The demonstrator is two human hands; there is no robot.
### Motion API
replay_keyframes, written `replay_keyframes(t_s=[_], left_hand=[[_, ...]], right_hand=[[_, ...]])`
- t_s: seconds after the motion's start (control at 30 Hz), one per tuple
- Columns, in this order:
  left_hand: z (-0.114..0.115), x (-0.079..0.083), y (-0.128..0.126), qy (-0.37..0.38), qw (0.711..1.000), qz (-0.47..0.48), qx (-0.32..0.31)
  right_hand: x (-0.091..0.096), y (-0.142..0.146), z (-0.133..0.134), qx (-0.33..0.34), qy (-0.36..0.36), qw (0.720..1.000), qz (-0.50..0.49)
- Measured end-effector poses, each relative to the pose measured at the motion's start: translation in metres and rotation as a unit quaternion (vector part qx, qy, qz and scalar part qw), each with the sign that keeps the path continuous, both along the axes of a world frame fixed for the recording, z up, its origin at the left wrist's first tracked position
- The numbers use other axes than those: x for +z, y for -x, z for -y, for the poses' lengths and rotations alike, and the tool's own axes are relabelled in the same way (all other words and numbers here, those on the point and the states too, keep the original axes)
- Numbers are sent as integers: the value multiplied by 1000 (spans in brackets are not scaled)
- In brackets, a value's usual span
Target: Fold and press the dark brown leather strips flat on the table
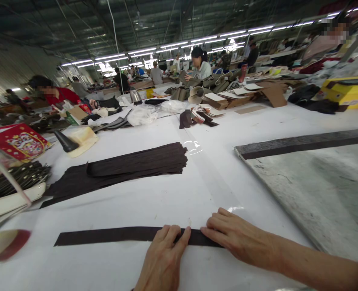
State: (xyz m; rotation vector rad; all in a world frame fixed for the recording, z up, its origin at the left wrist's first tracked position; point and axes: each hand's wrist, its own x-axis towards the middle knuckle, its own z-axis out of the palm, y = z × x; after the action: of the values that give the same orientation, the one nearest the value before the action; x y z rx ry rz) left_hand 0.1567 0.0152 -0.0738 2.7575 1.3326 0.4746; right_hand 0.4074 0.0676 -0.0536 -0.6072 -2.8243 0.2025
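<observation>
Here, your left hand and right hand rest bent fingers on the dark strip, toward the near edge of the bench; pinching, I cannot tell. Uneven pressure could skew it.

Tube lights hang below possibly metal roofing.

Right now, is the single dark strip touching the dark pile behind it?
Apart: the head view shows white tabletop between the strip and the pile.
</observation>
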Motion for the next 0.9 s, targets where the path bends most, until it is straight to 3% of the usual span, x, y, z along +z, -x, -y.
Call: replay_keyframes(t_s=[0.23,0.43,0.9], left_hand=[[-1,3,-1,-112,993,-22,-12],[-5,9,-5,-80,995,-16,-55],[-7,11,-19,-30,993,-110,-43]], right_hand=[[2,-3,3,14,-23,999,22],[4,-10,5,8,-27,999,43],[14,-38,15,-3,-34,995,89]])
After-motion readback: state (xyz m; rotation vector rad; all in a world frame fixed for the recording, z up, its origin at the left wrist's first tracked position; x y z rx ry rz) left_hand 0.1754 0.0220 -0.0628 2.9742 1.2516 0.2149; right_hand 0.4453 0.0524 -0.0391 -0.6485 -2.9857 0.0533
